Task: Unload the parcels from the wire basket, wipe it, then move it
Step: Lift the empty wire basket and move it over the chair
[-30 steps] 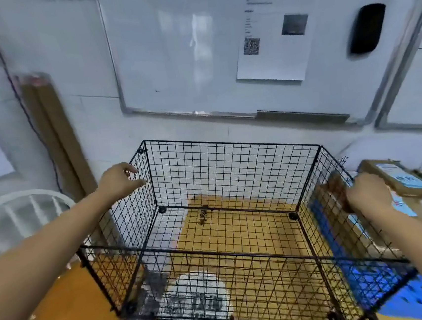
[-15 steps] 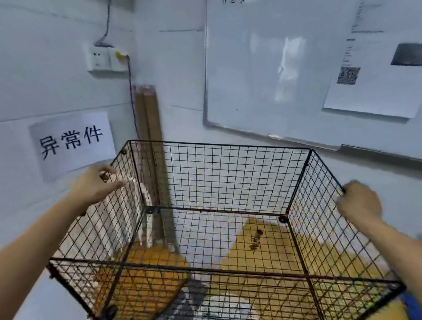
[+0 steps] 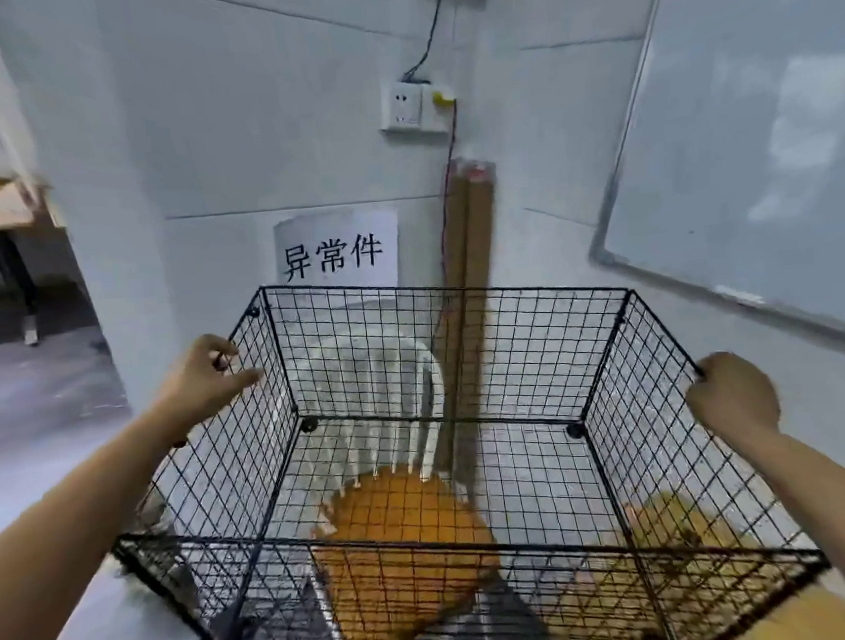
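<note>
A black wire basket (image 3: 511, 301) with nothing inside it hangs in the air in front of me, carried between both hands. My left hand (image 3: 204, 377) grips the top wire of its left wall near the far corner. My right hand (image 3: 734, 393) grips the top wire of its right wall, fingers curled over the rim. Through the mesh floor a white chair with an orange seat (image 3: 405, 533) shows below. No parcels are in view.
A white wall with a paper sign (image 3: 336, 248), a socket (image 3: 403, 110) and leaning cardboard tubes (image 3: 470, 243) stands straight ahead. A whiteboard (image 3: 763, 132) hangs on the right. A grey floor (image 3: 26, 409) and a table leg lie to the left.
The basket, held in both hands, has swung left, off the orange table and away from the parcels; it now hangs over the chair facing the wall sign.
</note>
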